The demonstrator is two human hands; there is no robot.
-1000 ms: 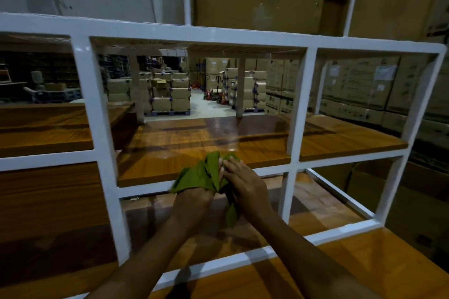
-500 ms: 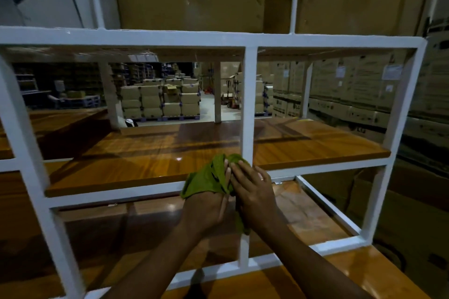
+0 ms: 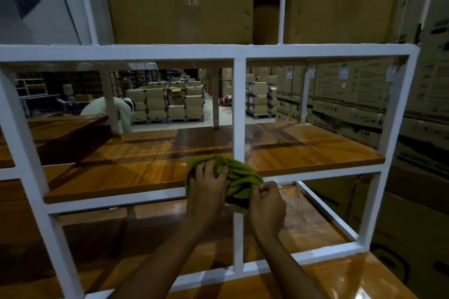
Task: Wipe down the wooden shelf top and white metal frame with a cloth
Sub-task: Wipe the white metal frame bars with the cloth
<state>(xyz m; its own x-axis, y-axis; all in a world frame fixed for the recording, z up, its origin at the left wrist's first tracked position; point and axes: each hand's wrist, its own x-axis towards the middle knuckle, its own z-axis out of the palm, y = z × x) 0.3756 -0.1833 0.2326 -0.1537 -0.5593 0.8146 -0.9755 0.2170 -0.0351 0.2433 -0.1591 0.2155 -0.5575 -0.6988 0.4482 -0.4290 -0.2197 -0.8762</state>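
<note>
A bunched green cloth (image 3: pixel 239 178) lies against the front edge of the glossy wooden shelf (image 3: pixel 136 167), right where the white metal frame's (image 3: pixel 239 104) middle upright meets the front rail. My left hand (image 3: pixel 206 192) grips the cloth's left side with fingers curled over it. My right hand (image 3: pixel 267 201) pinches its lower right corner. The cloth hides the joint of upright and rail. A lower wooden board (image 3: pixel 315 216) sits beneath, and another (image 3: pixel 364 274) at the near bottom right.
Large cardboard boxes (image 3: pixel 179 0) stand on the frame's top level. Stacked cartons (image 3: pixel 352 94) line the right side and palletised boxes (image 3: pixel 175 102) fill the warehouse floor beyond. A person in light clothing (image 3: pixel 121 109) bends over behind the shelf at left.
The view has shifted left relative to the frame, so the middle upright now stands behind my hands. The cloth is spread wider to the right, and my right hand dropped to its lower corner.
</note>
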